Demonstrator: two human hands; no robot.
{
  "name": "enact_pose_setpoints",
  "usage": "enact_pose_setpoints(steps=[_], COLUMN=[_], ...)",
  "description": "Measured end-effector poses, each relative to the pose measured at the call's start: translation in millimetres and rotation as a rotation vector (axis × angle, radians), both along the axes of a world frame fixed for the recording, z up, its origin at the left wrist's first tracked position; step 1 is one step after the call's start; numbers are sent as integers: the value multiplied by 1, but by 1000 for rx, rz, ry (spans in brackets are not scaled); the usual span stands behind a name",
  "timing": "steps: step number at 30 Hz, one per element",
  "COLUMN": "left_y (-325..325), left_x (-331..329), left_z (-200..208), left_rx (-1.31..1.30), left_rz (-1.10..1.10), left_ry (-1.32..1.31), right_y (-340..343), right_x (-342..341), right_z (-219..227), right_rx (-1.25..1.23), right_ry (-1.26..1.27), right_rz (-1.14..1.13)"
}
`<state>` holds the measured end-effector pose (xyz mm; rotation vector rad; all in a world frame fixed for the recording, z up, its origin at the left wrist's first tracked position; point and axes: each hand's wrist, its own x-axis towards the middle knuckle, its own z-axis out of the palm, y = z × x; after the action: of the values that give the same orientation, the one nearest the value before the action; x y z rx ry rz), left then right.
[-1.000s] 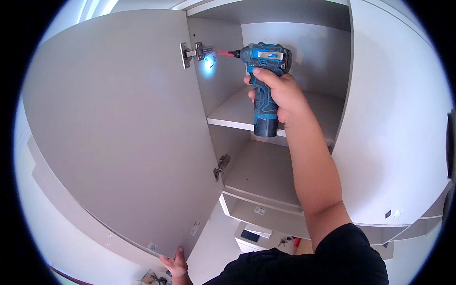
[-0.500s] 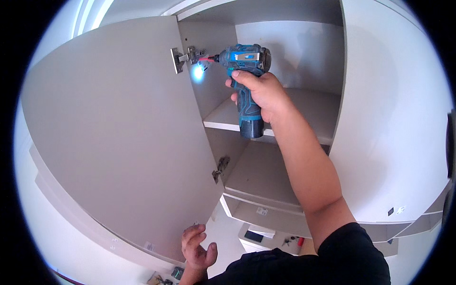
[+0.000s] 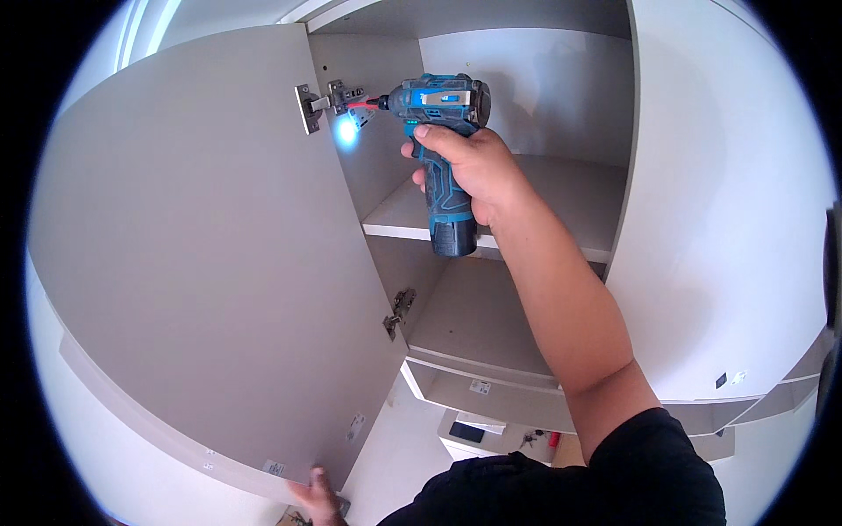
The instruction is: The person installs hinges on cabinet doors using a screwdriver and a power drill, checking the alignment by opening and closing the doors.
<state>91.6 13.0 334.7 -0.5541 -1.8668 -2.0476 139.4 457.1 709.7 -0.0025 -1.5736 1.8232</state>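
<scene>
A blue-and-black cordless drill driver [image 3: 443,101] is in my right hand [image 3: 469,162], whose fingers wrap its grip. Its red-collared bit reaches the upper hinge [image 3: 338,98], which joins the cabinet door [image 3: 202,237] to the side panel. The drill's lamp throws a bright spot just below that hinge. Whether the tip sits in a screw is too small to tell. At the door's bottom edge is my left hand [image 3: 320,500], slightly blurred, thumb raised apart from the fingers. It is at or touching that edge. A lower hinge [image 3: 400,311] also joins door and cabinet.
The door stands swung out to the left. Inside the cabinet, a shelf [image 3: 544,197] crosses behind my right forearm. A white closed panel [image 3: 710,219] rises at the right. Below, a phone [image 3: 467,432], keys [image 3: 532,437] and a red object [image 3: 553,439] lie on a white surface.
My left hand has moved down and left to the door's bottom edge. The view has shifted slightly; my right hand still holds the drill driver at the upper hinge.
</scene>
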Motion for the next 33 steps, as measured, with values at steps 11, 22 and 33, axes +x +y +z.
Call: enact_pose_setpoints(steps=[11, 22, 33], left_y=[23, 7, 13], left_x=[26, 9, 3], left_z=[18, -11, 23], left_rx=[-129, 47, -9], left_rz=[155, -31, 29], left_ry=[-3, -93, -83], right_y=[-2, 2, 1], right_x=[-1, 0, 1], right_z=[-3, -5, -2], right_rx=[-10, -41, -55], right_ry=[-32, -33, -34], right_rz=[-9, 36, 37])
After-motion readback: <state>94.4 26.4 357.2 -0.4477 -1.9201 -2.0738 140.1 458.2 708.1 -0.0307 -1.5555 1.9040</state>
